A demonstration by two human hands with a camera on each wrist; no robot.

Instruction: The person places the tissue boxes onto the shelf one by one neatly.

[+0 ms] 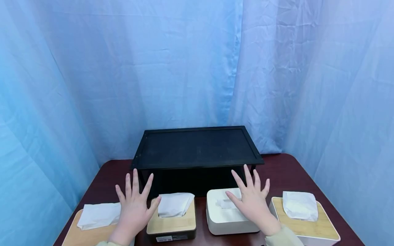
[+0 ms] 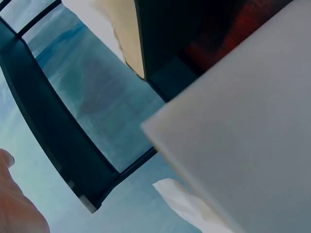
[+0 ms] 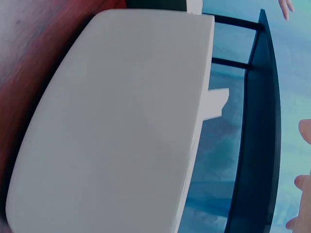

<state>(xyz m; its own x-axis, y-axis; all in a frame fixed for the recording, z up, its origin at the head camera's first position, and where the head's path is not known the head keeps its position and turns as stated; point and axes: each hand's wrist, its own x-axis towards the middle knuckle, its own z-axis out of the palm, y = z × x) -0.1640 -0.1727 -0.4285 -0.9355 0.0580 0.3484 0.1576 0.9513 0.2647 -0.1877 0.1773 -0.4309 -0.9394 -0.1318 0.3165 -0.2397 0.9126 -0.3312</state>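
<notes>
My left hand (image 1: 133, 208) is raised with its fingers spread, between a wood-topped tissue box (image 1: 92, 235) at the far left and a dark tissue box with a wooden lid (image 1: 172, 223). Spread the same way, my right hand (image 1: 253, 201) is held over the right part of a white tissue box (image 1: 226, 227). A white box with a bamboo lid (image 1: 323, 235) stands to its right. White tissue sticks out of each box top. Neither hand holds anything. The right wrist view is mostly filled by the side of a white box (image 3: 112, 121), with fingertips at the right edge.
Behind the boxes a black raised shelf (image 1: 198, 147) stands on the dark red-brown table (image 1: 277, 171). Its front edge lies just beyond my fingertips in the head view. Blue curtains (image 1: 184, 68) hang behind and on both sides of the table.
</notes>
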